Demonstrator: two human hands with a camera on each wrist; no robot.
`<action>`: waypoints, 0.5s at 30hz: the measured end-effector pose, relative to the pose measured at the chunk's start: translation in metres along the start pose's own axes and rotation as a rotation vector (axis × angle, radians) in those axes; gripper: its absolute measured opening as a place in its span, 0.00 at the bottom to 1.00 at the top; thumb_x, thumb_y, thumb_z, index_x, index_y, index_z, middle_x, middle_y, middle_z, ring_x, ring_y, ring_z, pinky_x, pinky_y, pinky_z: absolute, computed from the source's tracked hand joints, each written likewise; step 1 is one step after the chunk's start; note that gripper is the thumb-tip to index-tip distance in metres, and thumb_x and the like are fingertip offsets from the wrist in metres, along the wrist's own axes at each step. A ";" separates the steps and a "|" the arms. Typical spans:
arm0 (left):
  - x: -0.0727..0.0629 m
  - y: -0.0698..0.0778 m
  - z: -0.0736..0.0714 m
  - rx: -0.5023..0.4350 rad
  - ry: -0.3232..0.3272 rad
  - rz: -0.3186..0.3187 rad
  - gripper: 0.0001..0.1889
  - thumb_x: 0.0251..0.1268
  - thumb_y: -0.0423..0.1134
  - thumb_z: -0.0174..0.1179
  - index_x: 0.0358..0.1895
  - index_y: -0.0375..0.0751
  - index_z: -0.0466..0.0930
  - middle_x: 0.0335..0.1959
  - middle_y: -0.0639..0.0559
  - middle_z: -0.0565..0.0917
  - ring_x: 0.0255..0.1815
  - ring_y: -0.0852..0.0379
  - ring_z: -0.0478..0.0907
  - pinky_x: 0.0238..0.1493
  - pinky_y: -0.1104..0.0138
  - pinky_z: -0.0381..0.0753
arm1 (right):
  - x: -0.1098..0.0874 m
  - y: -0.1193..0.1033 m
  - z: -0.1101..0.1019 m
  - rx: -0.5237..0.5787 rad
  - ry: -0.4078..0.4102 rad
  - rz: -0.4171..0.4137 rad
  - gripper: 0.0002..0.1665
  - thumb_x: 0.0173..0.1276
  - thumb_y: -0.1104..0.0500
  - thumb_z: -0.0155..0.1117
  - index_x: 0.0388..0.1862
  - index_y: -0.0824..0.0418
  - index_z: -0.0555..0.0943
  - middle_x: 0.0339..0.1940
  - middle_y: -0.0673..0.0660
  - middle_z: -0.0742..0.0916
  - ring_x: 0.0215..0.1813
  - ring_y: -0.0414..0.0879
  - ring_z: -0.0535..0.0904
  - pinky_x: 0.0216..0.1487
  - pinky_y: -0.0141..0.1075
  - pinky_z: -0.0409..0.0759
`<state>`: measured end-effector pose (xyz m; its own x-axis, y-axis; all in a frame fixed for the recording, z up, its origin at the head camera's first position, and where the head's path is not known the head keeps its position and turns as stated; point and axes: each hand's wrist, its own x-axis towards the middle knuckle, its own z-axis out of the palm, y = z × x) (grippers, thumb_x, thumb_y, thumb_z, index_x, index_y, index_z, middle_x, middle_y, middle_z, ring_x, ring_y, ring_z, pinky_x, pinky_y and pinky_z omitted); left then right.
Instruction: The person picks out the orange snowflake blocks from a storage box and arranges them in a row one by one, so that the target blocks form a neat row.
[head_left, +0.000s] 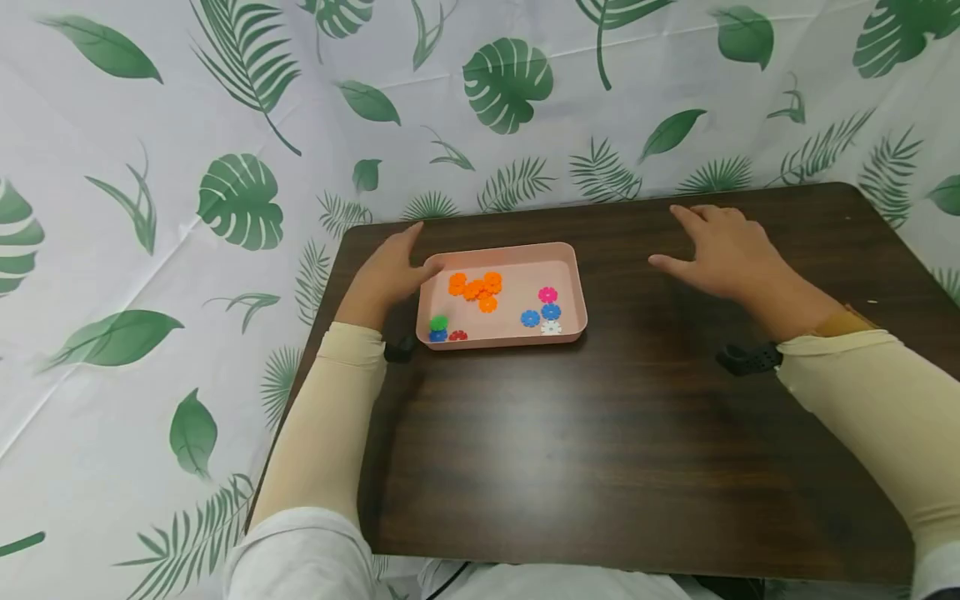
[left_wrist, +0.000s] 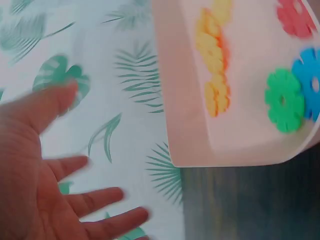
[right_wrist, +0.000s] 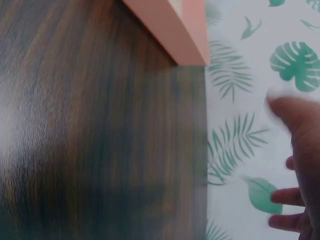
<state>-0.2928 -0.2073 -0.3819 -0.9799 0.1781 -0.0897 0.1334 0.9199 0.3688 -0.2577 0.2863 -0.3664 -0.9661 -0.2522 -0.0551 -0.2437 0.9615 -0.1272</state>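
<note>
A shallow pink tray (head_left: 517, 337) lies on the table, holding several small flower-shaped plastic discs. Orange discs (head_left: 474, 289) cluster at its left middle. In the near left corner are a green disc (left_wrist: 284, 100), a blue disc (left_wrist: 309, 82) and a red disc (head_left: 458, 335). Toward the right lie a pink disc (head_left: 547, 295), two blue discs (head_left: 530, 318) and a white disc (head_left: 551, 328). My left hand (head_left: 388, 275), fingers spread, is at the tray's left side and overlaps its rim in the head view. Well right of the tray, my right hand (head_left: 723, 250) has its fingers extended, holding nothing.
The dark wooden table (head_left: 637, 467) extends in front of and to the right of the tray. A white curtain with green leaves (head_left: 420, 108) hangs behind the table and along its left side. Black bands (head_left: 750, 358) circle both wrists.
</note>
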 end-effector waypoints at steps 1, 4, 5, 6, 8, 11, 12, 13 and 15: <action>-0.001 -0.005 0.001 -0.064 -0.003 -0.041 0.46 0.71 0.66 0.57 0.85 0.50 0.52 0.80 0.37 0.62 0.78 0.35 0.62 0.76 0.39 0.63 | 0.000 0.001 0.000 0.018 0.009 -0.005 0.58 0.74 0.25 0.48 0.84 0.66 0.53 0.76 0.80 0.63 0.73 0.80 0.60 0.66 0.77 0.60; -0.004 -0.018 0.008 -0.244 -0.030 -0.155 0.39 0.74 0.59 0.59 0.81 0.44 0.61 0.72 0.36 0.73 0.67 0.38 0.76 0.67 0.43 0.76 | -0.002 0.002 0.000 0.083 0.019 -0.017 0.49 0.78 0.32 0.52 0.78 0.69 0.65 0.72 0.80 0.69 0.69 0.77 0.66 0.65 0.74 0.65; -0.005 -0.021 0.012 -0.300 -0.049 -0.184 0.38 0.74 0.56 0.60 0.80 0.42 0.63 0.70 0.36 0.75 0.63 0.38 0.79 0.64 0.45 0.80 | -0.003 0.003 0.000 0.106 0.023 -0.022 0.46 0.78 0.33 0.52 0.76 0.69 0.67 0.71 0.79 0.70 0.69 0.76 0.67 0.66 0.73 0.65; -0.005 -0.025 0.017 -0.353 -0.070 -0.207 0.36 0.75 0.54 0.61 0.79 0.40 0.64 0.69 0.35 0.76 0.60 0.39 0.81 0.61 0.47 0.82 | -0.003 0.003 0.000 0.132 0.031 -0.028 0.44 0.79 0.35 0.53 0.75 0.69 0.70 0.70 0.78 0.72 0.69 0.75 0.68 0.66 0.72 0.66; -0.005 -0.031 0.026 -0.463 -0.109 -0.250 0.34 0.75 0.49 0.62 0.78 0.38 0.66 0.68 0.35 0.77 0.56 0.40 0.85 0.56 0.51 0.86 | -0.002 0.002 0.002 0.176 0.056 -0.049 0.39 0.79 0.39 0.56 0.72 0.69 0.73 0.68 0.77 0.75 0.68 0.74 0.70 0.66 0.70 0.67; -0.003 -0.035 0.038 -0.582 -0.124 -0.302 0.31 0.75 0.42 0.63 0.76 0.38 0.69 0.66 0.36 0.78 0.53 0.42 0.86 0.53 0.55 0.87 | 0.000 -0.001 0.006 0.239 0.101 -0.088 0.33 0.78 0.45 0.61 0.69 0.68 0.77 0.64 0.74 0.79 0.65 0.70 0.74 0.64 0.67 0.71; -0.003 -0.035 0.041 -0.608 -0.118 -0.318 0.30 0.75 0.41 0.64 0.75 0.38 0.70 0.66 0.36 0.79 0.53 0.42 0.87 0.53 0.55 0.87 | 0.002 -0.002 0.007 0.263 0.115 -0.099 0.32 0.78 0.46 0.62 0.68 0.68 0.77 0.63 0.73 0.80 0.64 0.69 0.75 0.63 0.66 0.72; -0.003 -0.035 0.044 -0.625 -0.111 -0.333 0.29 0.74 0.40 0.64 0.75 0.38 0.71 0.65 0.36 0.79 0.53 0.42 0.86 0.54 0.55 0.87 | 0.003 -0.004 0.009 0.283 0.130 -0.112 0.30 0.77 0.48 0.64 0.67 0.68 0.78 0.61 0.72 0.82 0.62 0.68 0.76 0.62 0.65 0.73; -0.002 -0.033 0.047 -0.643 -0.094 -0.355 0.27 0.73 0.38 0.65 0.73 0.38 0.74 0.64 0.36 0.80 0.52 0.42 0.86 0.55 0.54 0.86 | 0.005 -0.008 0.013 0.328 0.149 -0.123 0.27 0.76 0.51 0.66 0.65 0.68 0.80 0.58 0.70 0.83 0.59 0.65 0.78 0.60 0.63 0.76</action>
<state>-0.2877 -0.2213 -0.4375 -0.9273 -0.0364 -0.3724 -0.3305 0.5462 0.7697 -0.2594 0.2761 -0.3783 -0.9389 -0.3220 0.1219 -0.3421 0.8325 -0.4357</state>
